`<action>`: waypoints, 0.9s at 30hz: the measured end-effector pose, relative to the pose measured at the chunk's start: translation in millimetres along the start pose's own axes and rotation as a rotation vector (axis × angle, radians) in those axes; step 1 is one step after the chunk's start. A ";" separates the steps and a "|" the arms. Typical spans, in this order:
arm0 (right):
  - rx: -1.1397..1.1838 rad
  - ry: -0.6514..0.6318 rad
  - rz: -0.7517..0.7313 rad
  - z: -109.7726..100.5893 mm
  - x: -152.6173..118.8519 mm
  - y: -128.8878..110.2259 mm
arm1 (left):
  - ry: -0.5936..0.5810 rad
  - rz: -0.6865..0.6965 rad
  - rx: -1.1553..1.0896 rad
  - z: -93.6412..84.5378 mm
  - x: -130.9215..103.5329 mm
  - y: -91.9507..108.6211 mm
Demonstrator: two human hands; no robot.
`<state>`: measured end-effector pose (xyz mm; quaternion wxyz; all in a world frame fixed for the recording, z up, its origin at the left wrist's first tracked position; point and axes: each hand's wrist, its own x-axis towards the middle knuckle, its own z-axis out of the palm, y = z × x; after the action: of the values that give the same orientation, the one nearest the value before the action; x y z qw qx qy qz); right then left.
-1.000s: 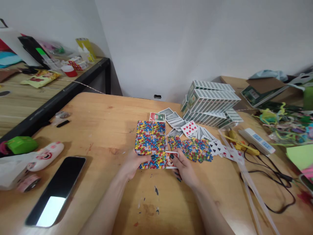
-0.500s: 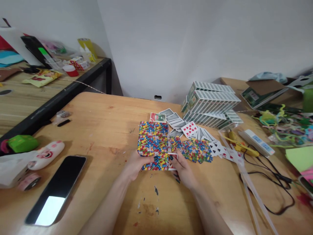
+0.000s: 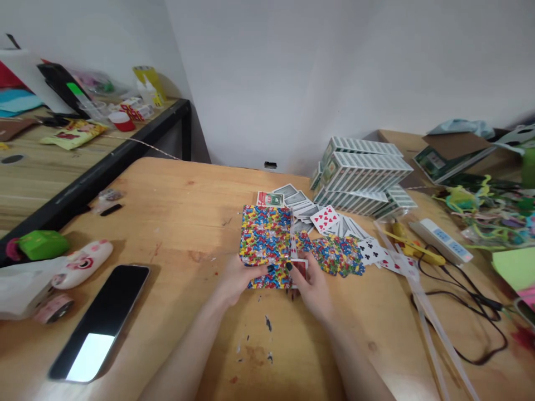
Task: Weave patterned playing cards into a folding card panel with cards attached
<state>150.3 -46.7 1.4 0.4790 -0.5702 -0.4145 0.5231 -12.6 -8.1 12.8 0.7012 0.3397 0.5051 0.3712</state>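
The patterned sheet (image 3: pixel 266 231) is held at the middle of the table (image 3: pixel 167 234) and looks largely formed, its surface broken only by faint seams. Well to its left, one phone (image 3: pixel 100 323) is laid flat. The sheet's lower left is gripped by the left hand (image 3: pixel 233 281), thumb on top. Just behind the sheet, one card box (image 3: pixel 270 199) is seen. At its lower right edge, one red card (image 3: pixel 301 268) is pinched by the right hand (image 3: pixel 314 287); it is judged only partly covered, with the rest left outside. Behind and to the right, grey cards (image 3: pixel 305 209) are spread, too overlapped to be counted, with one ten-like heart card (image 3: pixel 325 219) face up. Nearer, patterned cards (image 3: pixel 338 254) are fanned, their number unclear, then one club card (image 3: pixel 370 251). Farther right, at least four striped boxes (image 3: pixel 365 171) are stacked, and one power strip (image 3: pixel 443 240) is placed.
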 end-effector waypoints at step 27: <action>0.336 -0.163 0.212 -13.6 8.6 3.5 | -0.052 -0.097 0.017 -12.3 0.5 11.3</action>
<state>164.7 -40.6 -3.8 0.4746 -0.4787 -0.2967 0.6765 -26.3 -0.8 19.1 0.7281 0.3304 0.5059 0.3236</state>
